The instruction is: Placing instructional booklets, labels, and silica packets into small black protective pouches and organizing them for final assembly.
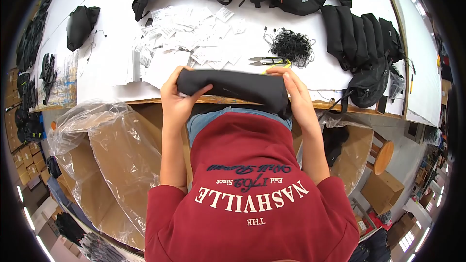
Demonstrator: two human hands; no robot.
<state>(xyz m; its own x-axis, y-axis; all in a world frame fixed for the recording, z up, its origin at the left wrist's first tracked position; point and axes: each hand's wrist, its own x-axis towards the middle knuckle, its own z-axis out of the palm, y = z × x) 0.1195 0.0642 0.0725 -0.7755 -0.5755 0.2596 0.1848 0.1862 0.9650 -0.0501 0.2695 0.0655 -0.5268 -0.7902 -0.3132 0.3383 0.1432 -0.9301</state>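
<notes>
Both ends of a long black fabric pouch (233, 87) are pinched over the white worktable's (114, 77) near edge: the left hand (178, 98) with thumb across its near face, the right hand (297, 92) around the opposite end. Beyond lie thread snips (269, 61), tangled black cords (293, 48) and loose white tags (182, 31).

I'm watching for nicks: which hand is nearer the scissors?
Right. The right hand is just below the scissors in view; the left hand is farther off, to their lower left.
</notes>
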